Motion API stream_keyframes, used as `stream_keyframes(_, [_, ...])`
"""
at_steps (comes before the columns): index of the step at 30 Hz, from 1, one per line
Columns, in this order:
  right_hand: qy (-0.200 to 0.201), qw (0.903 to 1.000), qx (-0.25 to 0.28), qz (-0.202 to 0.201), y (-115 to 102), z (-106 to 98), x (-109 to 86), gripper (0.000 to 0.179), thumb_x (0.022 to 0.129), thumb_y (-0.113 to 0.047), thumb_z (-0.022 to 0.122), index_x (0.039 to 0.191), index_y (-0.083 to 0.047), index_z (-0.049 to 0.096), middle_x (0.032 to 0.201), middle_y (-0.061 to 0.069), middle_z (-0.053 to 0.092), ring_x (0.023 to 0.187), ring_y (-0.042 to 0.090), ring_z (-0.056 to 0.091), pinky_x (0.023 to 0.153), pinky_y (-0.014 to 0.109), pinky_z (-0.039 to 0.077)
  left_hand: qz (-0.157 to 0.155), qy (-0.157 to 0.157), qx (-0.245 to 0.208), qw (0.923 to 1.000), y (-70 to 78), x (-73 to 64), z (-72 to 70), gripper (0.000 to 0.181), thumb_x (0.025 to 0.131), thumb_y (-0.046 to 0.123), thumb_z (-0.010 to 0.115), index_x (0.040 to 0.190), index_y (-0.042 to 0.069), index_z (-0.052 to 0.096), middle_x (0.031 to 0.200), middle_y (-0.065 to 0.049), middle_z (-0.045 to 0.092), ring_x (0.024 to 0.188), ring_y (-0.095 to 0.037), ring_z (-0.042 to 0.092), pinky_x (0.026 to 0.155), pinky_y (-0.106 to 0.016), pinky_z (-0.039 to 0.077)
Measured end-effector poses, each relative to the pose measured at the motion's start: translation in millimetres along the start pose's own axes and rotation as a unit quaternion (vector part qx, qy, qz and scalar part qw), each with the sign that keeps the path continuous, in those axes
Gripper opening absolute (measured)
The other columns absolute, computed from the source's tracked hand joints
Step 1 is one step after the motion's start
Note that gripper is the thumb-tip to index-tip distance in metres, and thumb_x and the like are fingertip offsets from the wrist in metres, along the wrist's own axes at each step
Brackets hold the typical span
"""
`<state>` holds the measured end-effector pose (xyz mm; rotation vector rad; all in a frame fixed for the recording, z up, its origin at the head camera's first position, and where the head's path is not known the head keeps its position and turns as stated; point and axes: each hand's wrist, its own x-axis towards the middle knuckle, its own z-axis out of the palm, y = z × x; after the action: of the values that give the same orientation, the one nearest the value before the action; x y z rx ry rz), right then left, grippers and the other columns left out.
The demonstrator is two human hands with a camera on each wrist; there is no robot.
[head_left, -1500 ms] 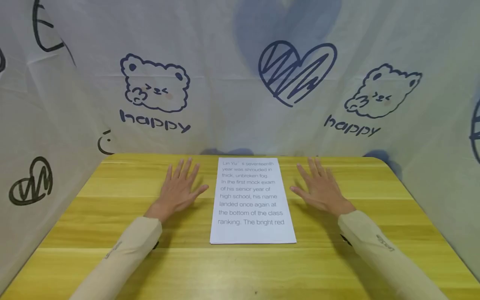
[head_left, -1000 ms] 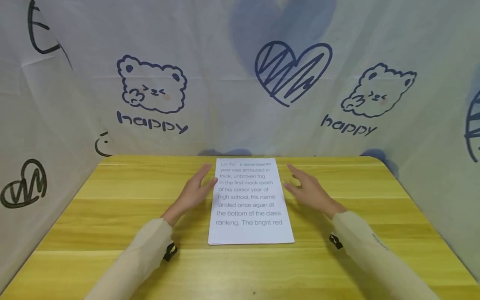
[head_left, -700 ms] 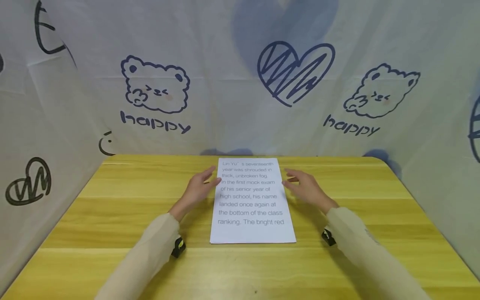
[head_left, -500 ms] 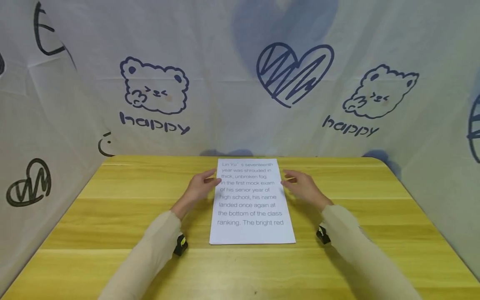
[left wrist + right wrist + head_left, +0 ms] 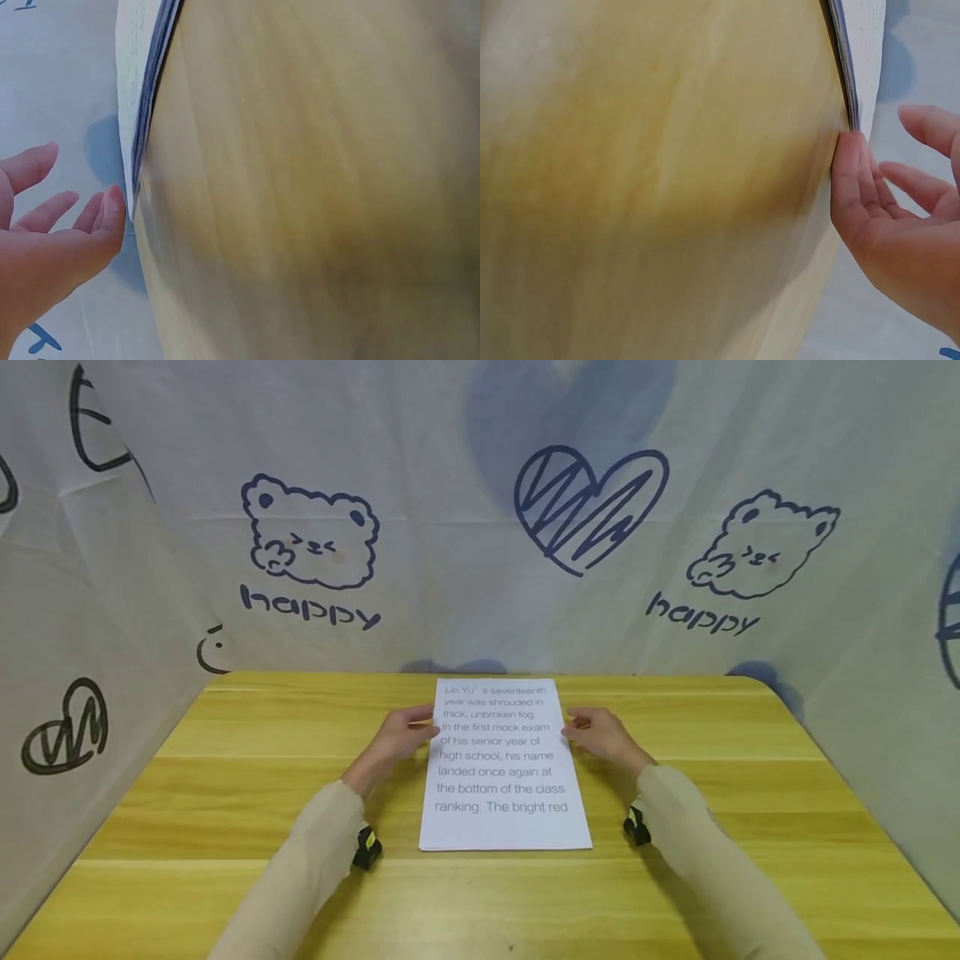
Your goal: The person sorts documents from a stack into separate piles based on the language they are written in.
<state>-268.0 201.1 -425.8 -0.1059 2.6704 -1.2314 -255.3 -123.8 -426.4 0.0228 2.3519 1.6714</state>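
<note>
Looks like pre-grasp on paper stack (image 5: 502,768), mid-span near worktop's (image 5: 225,777) far edge.
Touching its side with half-open right hand (image 5: 606,737); just beside with half-open left hand (image 5: 395,737), can't tell contact. Gripping nothing visibly. Probably calls for even 2-sided pinch next.

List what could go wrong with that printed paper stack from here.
The paper stack shows layered edges in the wrist views; if the sheets are loose, they may slide out of line.

The left hand and right hand are at opposite sides of its far half; if the hands lift there, the near end might sag.

The stack lies close to the far edge of the table, so a forward push could send it over.
</note>
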Motion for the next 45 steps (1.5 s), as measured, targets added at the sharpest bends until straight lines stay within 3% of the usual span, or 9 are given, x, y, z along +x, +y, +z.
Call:
stream_keyframes(4, [-0.012,0.9995,0.010,0.029,1,1,2.4,0.053,0.095,-0.010,0.061,0.140,0.011,0.041,0.118,0.022,0.056,0.096,0.028,0.056,0.082,0.034,0.054,-0.009,-0.015,0.002,0.9998,-4.3,6.1,-8.5,0.053,0.096,0.006,0.056,0.145,-0.004,0.038,0.146,-0.022,0.039,0.130,-0.036,0.041,0.105,-0.045,0.037])
stream_keyframes(9, [-0.027,0.9993,0.007,0.026,2,0,5.0,0.055,0.094,-0.007,0.062,0.140,0.012,0.039,0.116,0.022,0.055,0.098,0.028,0.055,0.082,0.034,0.054,-0.012,-0.031,0.041,0.9986,-7.6,12.8,-16.7,0.054,0.094,0.002,0.058,0.144,-0.006,0.038,0.140,-0.024,0.045,0.128,-0.036,0.043,0.106,-0.044,0.036])
stream_keyframes(17, [-0.058,0.9982,-0.005,0.015,7,-2,10.6,0.058,0.092,-0.007,0.065,0.141,0.009,0.040,0.108,0.018,0.054,0.093,0.026,0.052,0.077,0.030,0.051,-0.005,-0.054,0.063,0.9966,-9.2,16.9,-17.8,0.058,0.086,-0.007,0.064,0.139,-0.012,0.040,0.119,-0.020,0.053,0.104,-0.027,0.048,0.088,-0.032,0.044])
stream_keyframes(29, [-0.081,0.9965,-0.020,0.007,8,-3,11.6,0.057,0.089,-0.009,0.068,0.139,0.007,0.045,0.100,0.014,0.050,0.090,0.025,0.049,0.072,0.028,0.045,-0.004,-0.062,0.131,0.9894,-6.3,15.6,-12.8,0.063,0.083,-0.002,0.070,0.140,-0.008,0.043,0.094,-0.011,0.047,0.087,-0.022,0.044,0.071,-0.029,0.035])
stream_keyframes(33, [-0.075,0.9967,-0.028,0.011,8,-2,12.7,0.060,0.088,-0.009,0.069,0.140,0.007,0.044,0.102,0.014,0.050,0.090,0.025,0.049,0.072,0.027,0.045,-0.010,-0.060,0.147,0.9873,-3.7,15.4,-11.1,0.063,0.083,-0.002,0.071,0.140,-0.008,0.043,0.099,-0.013,0.048,0.090,-0.024,0.044,0.075,-0.031,0.036])
stream_keyframes(37, [-0.072,0.9969,-0.032,0.006,8,-1,12.9,0.058,0.088,-0.009,0.069,0.139,0.006,0.046,0.100,0.014,0.050,0.088,0.024,0.049,0.070,0.027,0.045,-0.010,-0.061,0.156,0.9858,-2.4,15.2,-9.2,0.064,0.084,-0.002,0.070,0.140,-0.009,0.041,0.121,-0.022,0.052,0.104,-0.029,0.045,0.093,-0.038,0.040])
stream_keyframes(40, [-0.072,0.9968,-0.034,0.006,7,0,11.8,0.056,0.088,-0.008,0.069,0.138,0.005,0.047,0.099,0.013,0.050,0.085,0.023,0.049,0.068,0.026,0.044,-0.014,-0.059,0.160,0.9853,-2.1,15.5,-7.7,0.065,0.084,-0.002,0.069,0.141,-0.009,0.039,0.134,-0.026,0.047,0.114,-0.032,0.045,0.105,-0.043,0.035])
stream_keyframes(42, [-0.071,0.9968,-0.034,0.010,5,0,10.5,0.055,0.089,-0.009,0.068,0.138,0.004,0.048,0.098,0.012,0.049,0.083,0.022,0.049,0.067,0.026,0.043,-0.014,-0.057,0.167,0.9843,-1.8,15.6,-6.8,0.065,0.085,-0.001,0.069,0.142,-0.009,0.039,0.137,-0.026,0.046,0.118,-0.033,0.045,0.107,-0.044,0.033])
stream_keyframes(45, [-0.070,0.9970,-0.033,0.013,3,1,8.7,0.054,0.089,-0.009,0.067,0.139,0.003,0.048,0.097,0.012,0.049,0.081,0.022,0.049,0.066,0.027,0.043,-0.013,-0.056,0.171,0.9836,-1.3,15.3,-5.4,0.059,0.087,0.002,0.068,0.140,-0.007,0.045,0.127,-0.023,0.052,0.112,-0.032,0.047,0.100,-0.041,0.039])
